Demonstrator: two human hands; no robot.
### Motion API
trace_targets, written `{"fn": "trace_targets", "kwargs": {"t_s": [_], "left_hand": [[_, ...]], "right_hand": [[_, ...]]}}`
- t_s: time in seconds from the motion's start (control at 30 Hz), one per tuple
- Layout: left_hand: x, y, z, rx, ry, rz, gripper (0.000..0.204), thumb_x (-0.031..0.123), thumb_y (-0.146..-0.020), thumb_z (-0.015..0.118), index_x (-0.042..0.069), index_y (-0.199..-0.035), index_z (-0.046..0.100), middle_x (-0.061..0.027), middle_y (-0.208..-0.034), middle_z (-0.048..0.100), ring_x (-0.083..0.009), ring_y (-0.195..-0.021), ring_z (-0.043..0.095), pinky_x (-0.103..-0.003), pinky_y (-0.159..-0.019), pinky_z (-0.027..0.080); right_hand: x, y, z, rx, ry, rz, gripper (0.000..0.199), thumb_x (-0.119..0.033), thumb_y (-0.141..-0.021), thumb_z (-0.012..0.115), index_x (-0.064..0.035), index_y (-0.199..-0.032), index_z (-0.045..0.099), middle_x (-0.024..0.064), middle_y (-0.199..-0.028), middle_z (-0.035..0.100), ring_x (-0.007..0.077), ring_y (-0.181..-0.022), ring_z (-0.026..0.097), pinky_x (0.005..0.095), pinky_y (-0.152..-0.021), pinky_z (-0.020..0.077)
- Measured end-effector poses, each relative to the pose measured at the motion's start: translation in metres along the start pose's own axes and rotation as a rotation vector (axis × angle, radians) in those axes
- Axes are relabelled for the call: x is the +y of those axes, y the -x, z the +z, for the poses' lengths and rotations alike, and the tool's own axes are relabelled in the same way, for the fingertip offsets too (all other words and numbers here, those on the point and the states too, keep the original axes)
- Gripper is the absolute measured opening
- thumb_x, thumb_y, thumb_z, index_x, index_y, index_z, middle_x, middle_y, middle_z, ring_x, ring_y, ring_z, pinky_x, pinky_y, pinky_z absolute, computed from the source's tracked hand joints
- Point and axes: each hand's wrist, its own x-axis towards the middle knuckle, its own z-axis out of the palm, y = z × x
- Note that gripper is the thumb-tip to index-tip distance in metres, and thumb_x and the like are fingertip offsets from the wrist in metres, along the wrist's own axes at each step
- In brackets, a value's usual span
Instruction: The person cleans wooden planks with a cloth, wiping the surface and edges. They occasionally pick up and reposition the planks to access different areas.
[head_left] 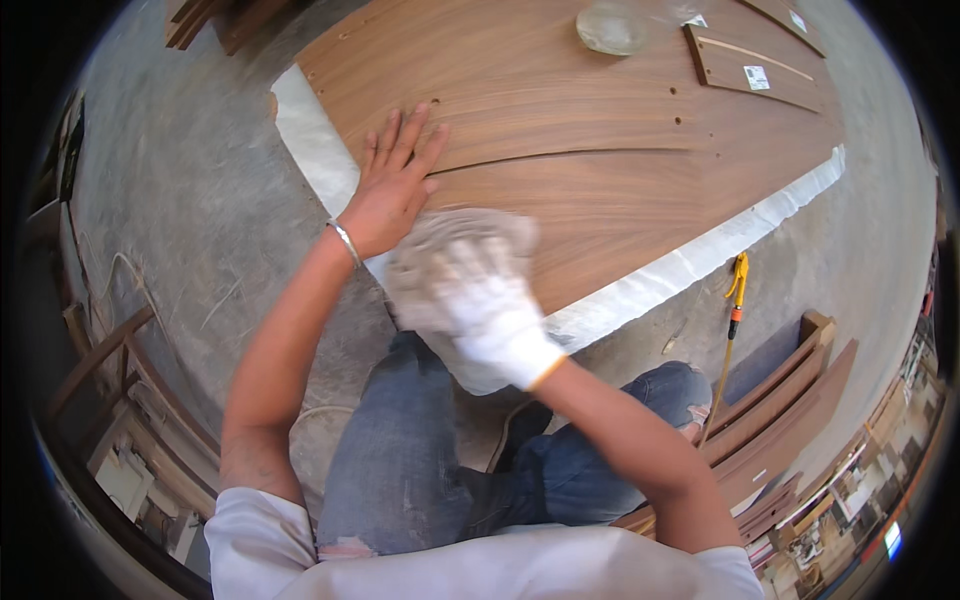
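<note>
A wood-grain panel (590, 190) lies flat before me on a white sheet (640, 290) that sticks out past its edges. Bare and with a bracelet at the wrist, my left hand (395, 190) rests on the panel's left part, fingers stretched out. My right hand (490, 305), in a white glove, presses a greyish cloth (430, 240) at the panel's near left corner. The glove and cloth are blurred by motion. A dark slit runs across the panel beyond the cloth, with several small holes around it.
On the panel's far side sit a clear bowl (612, 28) and a narrow wooden board (755, 68) with a label. A yellow-and-orange air gun (738, 285) with its hose lies on the concrete floor at right. Wooden boards (780, 400) stand near my right knee; wooden frames (130, 370) stand at left.
</note>
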Motion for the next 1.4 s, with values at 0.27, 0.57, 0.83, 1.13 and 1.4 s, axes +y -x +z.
{"fn": "trace_targets", "kwargs": {"t_s": [0.27,0.57,0.83,1.13,1.4], "left_hand": [[-0.004,0.006,-0.001,0.008,-0.022,-0.003,0.070,0.012,-0.108,0.051,0.019,-0.172,0.024,-0.0125,-0.181,0.006,-0.0401,-0.166,0.003,-0.055,-0.132,0.001],[0.005,0.002,-0.001,0.043,-0.053,0.002,0.072,0.012,-0.106,0.055,0.014,-0.171,0.025,-0.0153,-0.180,0.010,-0.0425,-0.165,0.005,-0.056,-0.132,0.003],[0.002,0.002,0.003,0.067,-0.009,0.040,0.069,0.013,-0.105,0.058,0.013,-0.169,0.031,-0.0153,-0.179,0.016,-0.0406,-0.164,0.016,-0.057,-0.133,0.010],[0.006,0.006,-0.005,0.017,0.064,-0.011,0.071,0.006,-0.103,0.058,0.013,-0.169,0.031,-0.0146,-0.180,0.013,-0.0397,-0.165,0.011,-0.057,-0.132,0.006],[-0.002,0.001,-0.007,-0.042,0.078,0.013,0.074,0.008,-0.103,0.058,0.015,-0.170,0.028,-0.0120,-0.180,0.011,-0.0381,-0.166,0.010,-0.055,-0.133,0.007]], "right_hand": [[0.038,0.008,-0.044,-0.053,-0.138,-0.037,0.051,-0.015,-0.084,0.069,-0.0113,-0.135,0.067,0.0151,-0.142,0.063,0.0390,-0.138,0.054,0.0579,-0.121,0.0384],[0.115,0.105,-0.087,0.360,0.213,0.728,0.077,-0.011,-0.088,0.068,0.0033,-0.159,0.042,0.0327,-0.162,0.042,0.0528,-0.154,0.032,0.0566,-0.130,0.0224],[0.038,0.007,-0.044,-0.025,-0.037,-0.074,0.062,-0.016,-0.075,0.076,-0.0079,-0.136,0.066,0.0151,-0.143,0.062,0.0383,-0.141,0.053,0.0600,-0.123,0.0343],[0.028,0.017,-0.040,-0.107,0.204,0.305,0.068,-0.022,-0.081,0.073,-0.0075,-0.146,0.061,0.0200,-0.154,0.052,0.0460,-0.154,0.034,0.0679,-0.128,0.0164],[-0.020,-0.041,0.009,-0.099,-0.114,-0.192,0.052,-0.022,-0.090,0.061,-0.0040,-0.138,0.065,0.0149,-0.147,0.060,0.0342,-0.144,0.050,0.0520,-0.127,0.0297]]}}
